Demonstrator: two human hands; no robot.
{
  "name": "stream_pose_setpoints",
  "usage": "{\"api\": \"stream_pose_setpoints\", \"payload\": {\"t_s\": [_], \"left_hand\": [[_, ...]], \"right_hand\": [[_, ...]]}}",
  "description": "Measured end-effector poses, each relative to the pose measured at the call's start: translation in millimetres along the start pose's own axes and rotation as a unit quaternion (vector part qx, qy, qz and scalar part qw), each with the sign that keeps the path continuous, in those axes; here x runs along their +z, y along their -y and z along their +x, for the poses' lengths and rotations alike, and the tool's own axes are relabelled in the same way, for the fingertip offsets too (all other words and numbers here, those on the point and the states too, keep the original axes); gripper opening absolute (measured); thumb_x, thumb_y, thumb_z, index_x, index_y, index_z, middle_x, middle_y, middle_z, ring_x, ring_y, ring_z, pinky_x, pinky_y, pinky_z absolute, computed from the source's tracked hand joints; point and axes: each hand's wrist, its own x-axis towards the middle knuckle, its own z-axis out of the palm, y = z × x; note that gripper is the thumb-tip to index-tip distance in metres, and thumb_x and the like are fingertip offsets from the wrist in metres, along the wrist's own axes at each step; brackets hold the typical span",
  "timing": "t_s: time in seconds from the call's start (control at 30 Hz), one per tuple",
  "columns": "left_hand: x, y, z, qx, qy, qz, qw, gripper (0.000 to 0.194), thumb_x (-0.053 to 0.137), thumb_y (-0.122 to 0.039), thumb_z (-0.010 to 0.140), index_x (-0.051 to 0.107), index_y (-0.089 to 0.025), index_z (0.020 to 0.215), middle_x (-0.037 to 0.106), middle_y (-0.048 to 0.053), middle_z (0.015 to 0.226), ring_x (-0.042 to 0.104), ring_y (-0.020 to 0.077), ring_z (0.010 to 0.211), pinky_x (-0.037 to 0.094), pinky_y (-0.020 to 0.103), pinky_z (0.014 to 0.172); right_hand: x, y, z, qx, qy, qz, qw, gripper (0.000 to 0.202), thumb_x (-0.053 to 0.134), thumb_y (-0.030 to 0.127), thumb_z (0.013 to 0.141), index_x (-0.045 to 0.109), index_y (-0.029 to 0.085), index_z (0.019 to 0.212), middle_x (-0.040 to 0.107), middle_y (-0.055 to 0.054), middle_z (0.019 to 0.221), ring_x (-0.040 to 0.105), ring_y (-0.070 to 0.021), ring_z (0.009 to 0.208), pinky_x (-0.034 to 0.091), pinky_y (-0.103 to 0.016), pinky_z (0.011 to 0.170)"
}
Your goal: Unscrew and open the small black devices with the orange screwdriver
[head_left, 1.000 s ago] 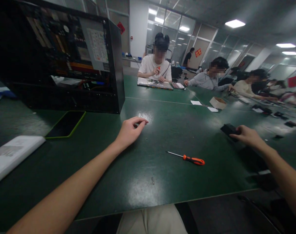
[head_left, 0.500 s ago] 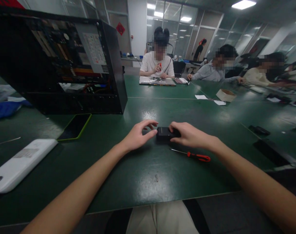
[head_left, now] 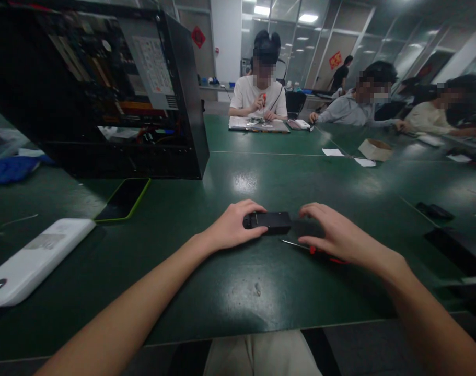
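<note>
Black block (head_left: 275, 223) in the left hand (head_left: 233, 224), right hand (head_left: 335, 234) spread just beside it

The left hand has its thumb and fingers closed around one end of the black block, which is in from the middle of the near edge of the green table (head_left: 206, 303). The right hand is apart from the block, thumb and fingers well parted, with nothing visible in its grasp. It partly hides a screwdriver (head_left: 312, 250), set between the block and the near edge; whether they touch cannot be told. Toward the table's left side are a white slab-like device (head_left: 42, 256), a green-rimmed phone (head_left: 124, 199) and an opened computer case (head_left: 187, 99). By the far edge, a person in white (head_left: 243, 94) sits working.
</note>
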Motion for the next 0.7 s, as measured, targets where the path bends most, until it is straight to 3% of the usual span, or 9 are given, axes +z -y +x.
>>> {"api": "stream_pose_setpoints", "payload": {"t_s": [0.07,0.17,0.37,0.43,0.53,0.7], "left_hand": [[1.6,-0.7,0.3,-0.005,-0.002,-0.001,1.0,0.035,0.077,-0.037,0.092,0.071,-0.021,0.123,0.072,0.009,0.125,0.068,0.0278,0.116,0.052,0.046,0.102],[6.6,-2.4,1.6,-0.007,-0.011,-0.005,1.0,0.036,0.078,-0.038,0.092,0.072,-0.021,0.122,0.072,0.009,0.123,0.068,0.0271,0.114,0.052,0.046,0.101],[12.3,-8.8,4.0,-0.025,-0.026,-0.002,0.999,0.032,0.077,-0.034,0.09,0.073,-0.019,0.118,0.072,0.009,0.118,0.069,0.0258,0.108,0.053,0.043,0.097],[10.9,-9.8,3.7,-0.023,-0.02,-0.006,1.0,0.031,0.077,-0.032,0.089,0.072,-0.019,0.117,0.073,0.008,0.116,0.069,0.0252,0.106,0.053,0.042,0.096],[9.1,-9.5,2.2,-0.021,-0.009,-0.007,1.0,0.032,0.075,-0.031,0.088,0.07,-0.019,0.116,0.073,0.007,0.115,0.07,0.0246,0.103,0.054,0.04,0.094],[6.4,-11.2,-0.7,-0.025,0.008,0.032,0.999,0.034,0.075,-0.03,0.084,0.068,-0.019,0.116,0.075,0.007,0.113,0.071,0.0258,0.1,0.053,0.041,0.092]], "right_hand": [[-3.2,-12.6,-28.5,0.053,0.024,-0.016,0.998,0.054,0.069,0.06,0.094,0.062,0.022,0.131,0.065,-0.014,0.134,0.063,-0.0319,0.121,0.052,-0.05,0.104],[2.2,-26.5,-59.0,0.088,0.064,-0.016,0.994,0.047,0.061,0.061,0.099,0.069,0.023,0.126,0.067,-0.013,0.128,0.065,-0.0308,0.115,0.054,-0.049,0.098],[6.9,-22.6,-71.5,0.078,0.076,0.014,0.994,0.035,0.054,0.052,0.104,0.074,0.024,0.112,0.07,-0.012,0.114,0.067,-0.0282,0.102,0.055,-0.048,0.09],[-3.9,-20.9,-67.7,0.08,0.055,0.06,0.993,0.034,0.056,0.051,0.104,0.073,0.024,0.114,0.072,-0.01,0.114,0.069,-0.0265,0.1,0.056,-0.044,0.087],[-29.0,-22.8,-50.0,0.071,-0.024,0.116,0.991,0.033,0.066,0.052,0.098,0.072,0.025,0.114,0.075,-0.008,0.108,0.071,-0.0243,0.095,0.056,-0.038,0.082],[-66.3,-19.1,17.8,0.01,-0.175,0.133,0.975,0.03,0.074,0.053,0.089,0.073,0.023,0.091,0.07,-0.002,0.081,0.061,-0.0171,0.067,0.047,-0.031,0.062]]}}
